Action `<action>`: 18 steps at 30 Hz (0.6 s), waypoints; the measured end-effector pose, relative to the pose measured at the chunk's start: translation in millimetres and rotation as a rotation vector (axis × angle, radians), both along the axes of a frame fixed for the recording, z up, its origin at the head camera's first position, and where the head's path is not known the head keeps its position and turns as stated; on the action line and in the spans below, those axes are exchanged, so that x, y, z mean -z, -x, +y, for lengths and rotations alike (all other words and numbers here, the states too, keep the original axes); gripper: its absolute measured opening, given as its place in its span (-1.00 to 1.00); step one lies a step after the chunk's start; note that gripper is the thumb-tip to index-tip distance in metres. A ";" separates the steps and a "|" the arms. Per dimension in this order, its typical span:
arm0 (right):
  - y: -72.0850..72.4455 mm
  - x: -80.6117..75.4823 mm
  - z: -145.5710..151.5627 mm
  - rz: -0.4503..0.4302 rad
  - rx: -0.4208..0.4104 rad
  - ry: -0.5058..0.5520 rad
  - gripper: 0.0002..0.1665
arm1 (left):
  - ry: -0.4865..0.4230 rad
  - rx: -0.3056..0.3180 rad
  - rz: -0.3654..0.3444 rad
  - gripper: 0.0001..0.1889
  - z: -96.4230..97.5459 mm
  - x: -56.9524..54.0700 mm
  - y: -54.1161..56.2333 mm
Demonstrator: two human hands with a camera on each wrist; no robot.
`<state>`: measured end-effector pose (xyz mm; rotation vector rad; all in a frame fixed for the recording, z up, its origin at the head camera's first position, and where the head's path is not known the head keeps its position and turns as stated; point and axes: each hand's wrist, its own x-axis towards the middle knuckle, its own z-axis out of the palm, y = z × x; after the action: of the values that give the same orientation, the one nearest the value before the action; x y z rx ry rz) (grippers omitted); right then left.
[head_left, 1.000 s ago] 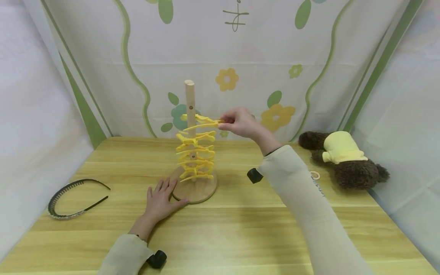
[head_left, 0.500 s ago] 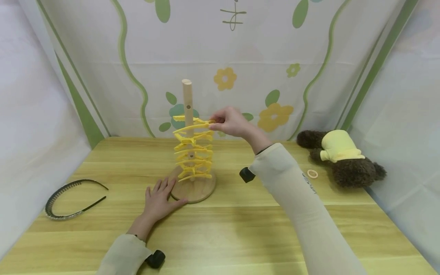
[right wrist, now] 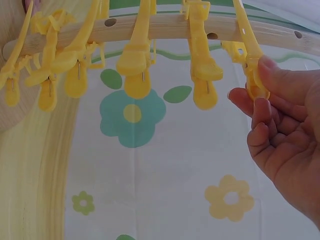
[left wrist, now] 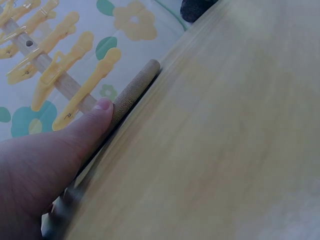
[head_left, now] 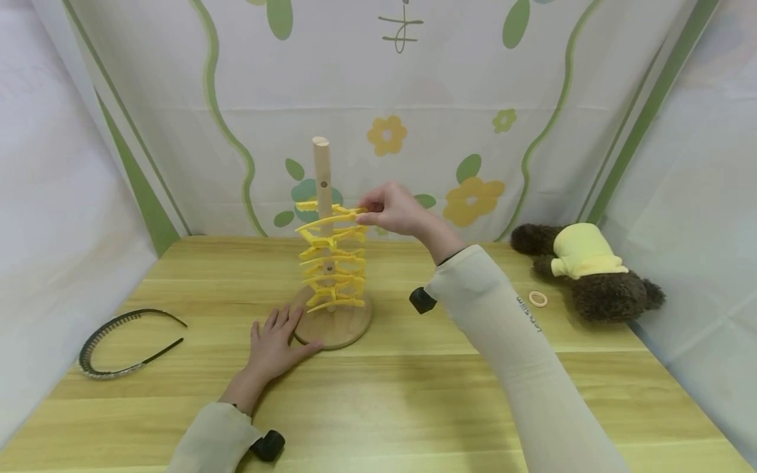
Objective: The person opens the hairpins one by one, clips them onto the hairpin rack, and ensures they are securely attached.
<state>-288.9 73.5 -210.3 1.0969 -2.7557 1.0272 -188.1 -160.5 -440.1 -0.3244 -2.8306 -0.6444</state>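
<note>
A wooden post [head_left: 322, 164] stands upright on a round wooden base [head_left: 342, 332]. Several yellow hair clips [head_left: 333, 261] are stacked along it, one above another, jutting out sideways. My right hand [head_left: 391, 209] pinches the handle end of the topmost hair clip [right wrist: 248, 37] between thumb and fingers. This clip's two arms are spread, one on either side of the post. My left hand [head_left: 275, 351] rests at the base's left front edge with fingers extended; in the left wrist view its thumb [left wrist: 95, 120] lies against the base's rim.
A black toothed headband [head_left: 109, 341] lies at the left of the wooden table [head_left: 378, 407]. On the right are a pale ring [head_left: 537, 299] and a brown plush toy [head_left: 609, 295] in a yellow shirt. A flower-printed cloth [head_left: 455, 85] hangs behind the table.
My right hand has moved left with the topmost hair clip, bringing its arms further across the post. In the last half second it has barely moved. The left hand keeps its place on the base.
</note>
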 end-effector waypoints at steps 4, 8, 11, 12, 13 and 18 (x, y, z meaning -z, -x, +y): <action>0.1 2.3 -0.8 0.027 -0.030 0.015 -0.84 | 0.002 0.004 0.001 -0.12 0.0 0.9 0.6; 0.0 4.2 -0.7 0.053 -0.053 0.019 -0.87 | -0.003 0.010 0.001 -0.12 0.8 2.0 1.2; 0.0 4.5 -0.7 0.055 -0.058 0.015 -0.87 | -0.002 0.007 0.005 -0.12 1.2 2.1 1.9; -0.2 4.2 -0.9 0.053 -0.060 0.014 -0.87 | 0.000 0.005 0.007 -0.12 1.3 2.0 2.1; -0.3 4.0 -1.1 0.050 -0.062 0.013 -0.87 | 0.002 0.002 0.008 -0.12 1.2 1.9 2.2; -1.3 3.1 -1.6 0.027 -0.074 0.013 -0.83 | 0.002 0.002 0.002 -0.12 0.7 1.4 1.8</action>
<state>-287.6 71.9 -213.4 1.2103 -2.7026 1.0282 -190.0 -159.8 -441.5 -0.3286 -2.8293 -0.6412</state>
